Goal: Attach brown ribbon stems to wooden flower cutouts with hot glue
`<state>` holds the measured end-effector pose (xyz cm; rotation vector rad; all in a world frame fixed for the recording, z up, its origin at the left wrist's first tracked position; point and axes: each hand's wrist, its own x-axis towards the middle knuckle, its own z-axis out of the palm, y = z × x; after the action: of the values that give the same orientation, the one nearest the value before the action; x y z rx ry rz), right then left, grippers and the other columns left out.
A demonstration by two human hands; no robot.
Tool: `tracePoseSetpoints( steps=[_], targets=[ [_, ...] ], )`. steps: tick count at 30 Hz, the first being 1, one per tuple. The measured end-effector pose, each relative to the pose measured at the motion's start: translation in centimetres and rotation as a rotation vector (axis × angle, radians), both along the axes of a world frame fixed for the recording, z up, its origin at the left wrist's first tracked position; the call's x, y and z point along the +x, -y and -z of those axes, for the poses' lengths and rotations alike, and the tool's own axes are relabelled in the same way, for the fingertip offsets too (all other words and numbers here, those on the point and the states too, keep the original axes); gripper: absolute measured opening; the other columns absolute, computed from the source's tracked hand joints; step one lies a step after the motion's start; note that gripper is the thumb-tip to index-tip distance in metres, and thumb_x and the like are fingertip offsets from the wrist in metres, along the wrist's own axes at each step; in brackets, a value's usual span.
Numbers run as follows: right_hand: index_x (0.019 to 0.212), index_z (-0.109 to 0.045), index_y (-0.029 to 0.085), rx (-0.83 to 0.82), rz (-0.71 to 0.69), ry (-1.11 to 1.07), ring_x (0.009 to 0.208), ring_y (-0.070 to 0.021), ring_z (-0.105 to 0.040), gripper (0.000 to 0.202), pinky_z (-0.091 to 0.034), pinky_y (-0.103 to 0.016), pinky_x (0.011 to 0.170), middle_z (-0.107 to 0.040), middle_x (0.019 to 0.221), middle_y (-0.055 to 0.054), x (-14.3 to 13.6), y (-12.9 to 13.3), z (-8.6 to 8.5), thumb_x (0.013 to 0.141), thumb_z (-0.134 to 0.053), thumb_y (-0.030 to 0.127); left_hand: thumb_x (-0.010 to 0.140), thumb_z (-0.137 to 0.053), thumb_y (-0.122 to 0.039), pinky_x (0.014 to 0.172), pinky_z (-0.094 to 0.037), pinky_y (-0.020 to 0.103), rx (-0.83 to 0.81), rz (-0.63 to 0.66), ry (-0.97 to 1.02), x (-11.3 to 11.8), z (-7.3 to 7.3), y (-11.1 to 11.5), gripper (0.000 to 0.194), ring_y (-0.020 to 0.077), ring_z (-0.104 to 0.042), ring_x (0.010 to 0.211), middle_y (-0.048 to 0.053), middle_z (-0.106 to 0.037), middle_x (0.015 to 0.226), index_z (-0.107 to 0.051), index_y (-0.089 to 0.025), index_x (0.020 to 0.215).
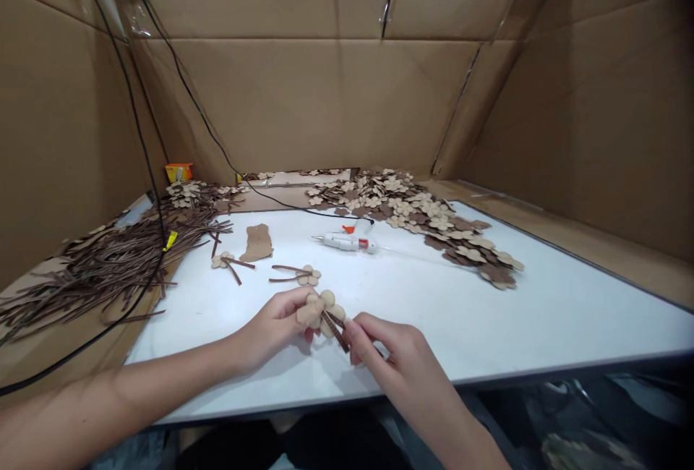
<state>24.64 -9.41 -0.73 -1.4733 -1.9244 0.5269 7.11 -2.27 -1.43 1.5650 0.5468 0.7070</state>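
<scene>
My left hand (287, 322) is closed on a beige flower cutout (328, 301), held just above the front of the white table. Two dark brown strips (337, 331) stick out from the flower's middle toward the lower right. My right hand (382, 347) pinches at the strips' end by the flower's right edge. Beyond the hands lies another beige flower (309, 276) with two brown strips pointing left. Farther left is a similar flower (221, 260) with strips. A white pen-like hot glue tool (344, 241) rests on its side, its cable running back.
A heap of beige and brown flower cutouts (428, 213) spreads along the back right. Many brown strips (119, 257) are piled at the left, with a black cable (146, 159) hanging across. A brown scrap (256, 241) lies on the table (515, 325). Cardboard walls (282, 101) enclose the space.
</scene>
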Motion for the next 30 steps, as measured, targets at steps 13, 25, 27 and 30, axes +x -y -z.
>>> tracePoseSetpoints(
  steps=[13, 25, 27, 30],
  targets=[
    [0.131, -0.041, 0.018, 0.236, -0.084, 0.795, 0.113, -0.0239, -0.047, 0.062, -0.042, -0.034, 0.088, -0.047, 0.126, -0.015, 12.3, -14.2, -3.4, 0.072, -0.038, -0.002, 0.084, -0.053, -0.044, 0.062, -0.038, 0.023, -0.033, 0.020, 0.030, 0.0, -0.3, -0.1, 0.031, 0.0114, -0.048, 0.067, 0.002, -0.055, 0.073, -0.053, -0.014, 0.073],
    [0.123, -0.052, 0.024, 0.255, -0.493, 1.016, 0.096, -0.0232, -0.053, 0.047, -0.040, -0.032, 0.078, -0.056, 0.108, -0.012, 11.8, -21.4, -2.6, 0.078, -0.047, 0.009, 0.085, -0.052, -0.042, 0.059, -0.040, 0.021, -0.080, 0.068, -0.030, -0.2, 0.1, -1.5, 0.030, 0.0088, -0.046, 0.064, 0.004, -0.056, 0.083, -0.054, -0.013, 0.078],
    [0.119, -0.054, 0.024, 0.248, -0.513, 1.010, 0.093, -0.0231, -0.053, 0.045, -0.040, -0.031, 0.076, -0.057, 0.105, -0.012, 11.8, -21.7, -2.6, 0.077, -0.048, 0.010, 0.085, -0.051, -0.042, 0.058, -0.040, 0.021, -0.076, 0.057, -0.045, -0.3, 0.2, -1.7, 0.030, 0.0080, -0.045, 0.061, 0.004, -0.055, 0.082, -0.054, -0.013, 0.078],
    [0.112, -0.058, 0.022, 0.240, -0.495, 0.981, 0.094, -0.0230, -0.053, 0.041, -0.040, -0.030, 0.076, -0.059, 0.104, -0.012, 12.0, -21.7, -2.8, 0.074, -0.049, 0.008, 0.085, -0.052, -0.042, 0.056, -0.039, 0.020, -0.075, 0.037, -0.046, -0.3, 0.4, -1.8, 0.030, 0.0075, -0.043, 0.059, 0.003, -0.055, 0.080, -0.054, -0.013, 0.078]
  ],
)
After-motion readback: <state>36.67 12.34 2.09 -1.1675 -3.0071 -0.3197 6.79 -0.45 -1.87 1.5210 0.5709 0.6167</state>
